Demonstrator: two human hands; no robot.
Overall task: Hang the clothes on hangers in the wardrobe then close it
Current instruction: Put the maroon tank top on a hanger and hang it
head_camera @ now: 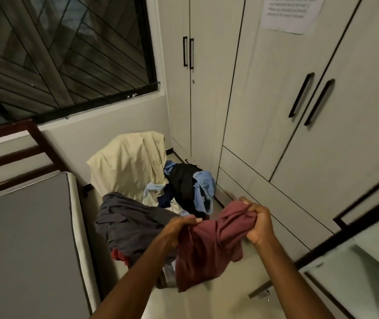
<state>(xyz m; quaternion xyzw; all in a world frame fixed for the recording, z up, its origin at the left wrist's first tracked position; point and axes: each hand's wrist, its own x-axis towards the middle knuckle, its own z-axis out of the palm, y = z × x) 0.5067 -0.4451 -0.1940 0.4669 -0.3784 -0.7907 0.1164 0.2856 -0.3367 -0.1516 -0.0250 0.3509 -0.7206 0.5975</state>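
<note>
Both hands, left hand [179,226] and right hand [258,223], grip the bunched maroon shirt [209,247], which looks light and limp, best held at the shoulders.

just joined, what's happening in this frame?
A person holds a maroon shirt in both hands: the left hand grips one bunched edge, the right hand the other. It hangs above a pile of clothes heaped on the floor beside the bed. The wardrobe doors are all closed, and no hanger is in view, so nothing looks hung yet.
</note>
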